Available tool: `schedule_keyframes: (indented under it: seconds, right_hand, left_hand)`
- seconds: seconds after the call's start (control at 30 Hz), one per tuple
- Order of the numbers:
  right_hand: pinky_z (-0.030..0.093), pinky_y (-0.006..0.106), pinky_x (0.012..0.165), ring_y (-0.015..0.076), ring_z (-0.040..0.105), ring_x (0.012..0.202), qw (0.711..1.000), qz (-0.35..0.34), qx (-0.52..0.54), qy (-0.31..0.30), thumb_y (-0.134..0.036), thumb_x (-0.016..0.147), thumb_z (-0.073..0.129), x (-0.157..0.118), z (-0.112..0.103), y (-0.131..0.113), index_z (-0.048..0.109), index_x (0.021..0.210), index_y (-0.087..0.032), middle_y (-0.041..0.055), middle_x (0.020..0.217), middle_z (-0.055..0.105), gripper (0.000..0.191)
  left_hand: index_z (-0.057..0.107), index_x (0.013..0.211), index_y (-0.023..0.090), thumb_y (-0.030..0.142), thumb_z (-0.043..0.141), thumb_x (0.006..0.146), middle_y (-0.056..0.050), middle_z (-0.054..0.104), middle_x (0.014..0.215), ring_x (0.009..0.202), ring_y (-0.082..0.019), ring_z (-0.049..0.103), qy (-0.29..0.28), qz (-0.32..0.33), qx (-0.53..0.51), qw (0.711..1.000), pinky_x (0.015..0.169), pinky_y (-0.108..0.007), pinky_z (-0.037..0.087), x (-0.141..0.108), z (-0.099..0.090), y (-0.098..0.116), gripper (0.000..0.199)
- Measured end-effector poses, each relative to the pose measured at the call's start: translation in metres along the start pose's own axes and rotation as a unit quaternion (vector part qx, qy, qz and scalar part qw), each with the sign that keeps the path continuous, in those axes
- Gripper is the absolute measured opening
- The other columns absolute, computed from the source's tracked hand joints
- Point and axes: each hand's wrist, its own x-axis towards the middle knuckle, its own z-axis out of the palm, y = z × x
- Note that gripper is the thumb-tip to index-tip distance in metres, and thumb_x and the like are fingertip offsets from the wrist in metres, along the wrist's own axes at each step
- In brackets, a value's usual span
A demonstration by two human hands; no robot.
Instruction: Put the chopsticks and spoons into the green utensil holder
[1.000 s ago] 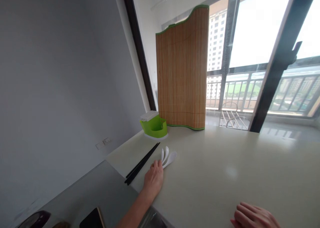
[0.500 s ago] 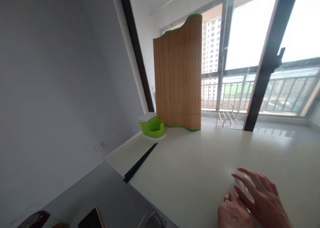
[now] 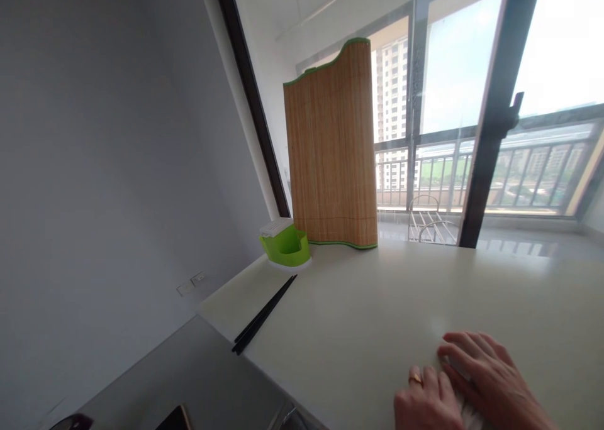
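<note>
My left hand [image 3: 427, 402], with a ring on one finger, is curled at the table's near edge. A bit of white, the white spoons [image 3: 466, 410], shows between it and my right hand [image 3: 491, 376]. My right hand lies beside it, fingers stretched flat over the spoons and the white table [image 3: 377, 292]. Most of the spoons are hidden under the two hands. A pair of black chopsticks [image 3: 264, 315] lies far to the left near the table's left edge.
A green and white cutlery holder [image 3: 285, 248] stands at the back left of the table, beside an upright rolled bamboo mat [image 3: 330, 147]. Glass doors and a balcony rack [image 3: 427, 219] are behind. A phone [image 3: 174, 420] lies on the lower grey surface.
My left hand took the white spoons from beside the chopsticks and carried them right to the near edge. My right hand came over them and settled flat. The view shifted slightly.
</note>
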Motion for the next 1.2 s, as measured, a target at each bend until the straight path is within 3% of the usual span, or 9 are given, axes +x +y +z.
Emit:
schedule_keyframes:
  seconds: [0.13, 0.27, 0.37, 0.43, 0.57, 0.7, 0.83, 1.2]
  right_hand:
    - [0.034, 0.042, 0.094, 0.0220, 0.060, 0.100, 1.000, -0.026, -0.012, 0.013, -0.038, 0.082, 0.059, 0.000, -0.001, 0.003, 0.064, 0.094, -0.032, -0.0010, 0.107, 0.066, 0.014]
    - [0.030, 0.042, 0.100, 0.0214, 0.058, 0.105, 0.998, -0.055, 0.013, 0.018, -0.039, 0.084, 0.059, 0.005, -0.009, -0.005, 0.063, 0.096, -0.031, -0.0005, 0.109, 0.065, 0.015]
    - [0.033, 0.036, 0.099, 0.0168, 0.061, 0.092, 0.993, -0.090, 0.075, 0.003, -0.034, 0.085, 0.059, 0.011, -0.014, -0.017, 0.062, 0.091, -0.028, -0.0011, 0.096, 0.066, 0.009]
    - [0.036, 0.034, 0.097, 0.0137, 0.061, 0.079, 0.986, -0.113, 0.119, -0.016, -0.029, 0.086, 0.058, 0.014, -0.016, -0.026, 0.060, 0.083, -0.026, -0.0026, 0.084, 0.064, 0.005]
    - [0.040, 0.031, 0.088, 0.0130, 0.056, 0.065, 0.979, -0.141, 0.145, -0.023, -0.023, 0.087, 0.056, 0.020, -0.020, -0.038, 0.052, 0.070, -0.023, -0.0038, 0.067, 0.058, 0.017]
    - [0.042, 0.027, 0.073, 0.0141, 0.054, 0.062, 0.978, -0.153, 0.136, -0.027, -0.023, 0.089, 0.053, 0.023, -0.024, -0.042, 0.050, 0.067, -0.023, -0.0021, 0.064, 0.057, 0.022]
    - [0.040, 0.026, 0.064, 0.0133, 0.052, 0.059, 0.978, -0.148, 0.143, -0.032, -0.025, 0.091, 0.052, 0.019, -0.022, -0.042, 0.049, 0.064, -0.022, -0.0021, 0.062, 0.056, 0.027]
    - [0.034, 0.024, 0.061, 0.0110, 0.049, 0.060, 0.978, -0.130, 0.149, -0.071, -0.027, 0.093, 0.050, 0.008, -0.003, -0.036, 0.044, 0.063, -0.019, -0.0026, 0.062, 0.055, 0.032]
  left_hand:
    - [0.049, 0.130, 0.022, 0.059, 0.053, 0.078, -0.014, 0.059, 0.117, 0.103, -0.030, 0.055, 0.097, 0.011, 0.037, 0.995, 0.081, -0.041, 0.053, -0.008, -0.049, -0.057, 0.063]
    - [0.050, 0.128, 0.018, 0.035, 0.045, 0.088, -0.011, 0.058, 0.120, 0.111, -0.027, 0.051, 0.158, -0.090, 0.145, 0.973, 0.090, -0.040, 0.049, -0.006, -0.101, -0.140, 0.043]
    - [0.052, 0.123, 0.011, 0.024, 0.042, 0.088, -0.015, 0.057, 0.118, 0.112, -0.027, 0.051, 0.143, -0.164, 0.222, 0.951, 0.091, -0.038, 0.046, -0.004, -0.130, -0.205, 0.039]
    - [0.054, 0.120, 0.009, 0.023, 0.044, 0.085, -0.017, 0.058, 0.115, 0.113, -0.028, 0.050, 0.093, -0.230, 0.248, 0.936, 0.092, -0.038, 0.044, -0.004, -0.144, -0.242, 0.039]
    - [0.062, 0.103, 0.008, 0.027, 0.050, 0.078, -0.020, 0.062, 0.109, 0.107, -0.031, 0.056, 0.010, -0.310, 0.234, 0.922, 0.085, -0.038, 0.046, -0.007, -0.159, -0.289, 0.034]
    - [0.064, 0.093, 0.013, 0.027, 0.052, 0.074, -0.015, 0.067, 0.100, 0.092, -0.028, 0.064, -0.040, -0.325, 0.206, 0.922, 0.072, -0.033, 0.048, -0.006, -0.165, -0.306, 0.026]
    - [0.063, 0.093, 0.014, 0.021, 0.052, 0.071, -0.014, 0.068, 0.097, 0.091, -0.025, 0.065, -0.060, -0.306, 0.200, 0.929, 0.070, -0.030, 0.047, -0.001, -0.163, -0.304, 0.025]
    - [0.061, 0.094, 0.013, 0.020, 0.046, 0.071, -0.014, 0.068, 0.099, 0.095, -0.025, 0.063, -0.065, -0.235, 0.203, 0.948, 0.078, -0.031, 0.046, 0.003, -0.134, -0.236, 0.028]
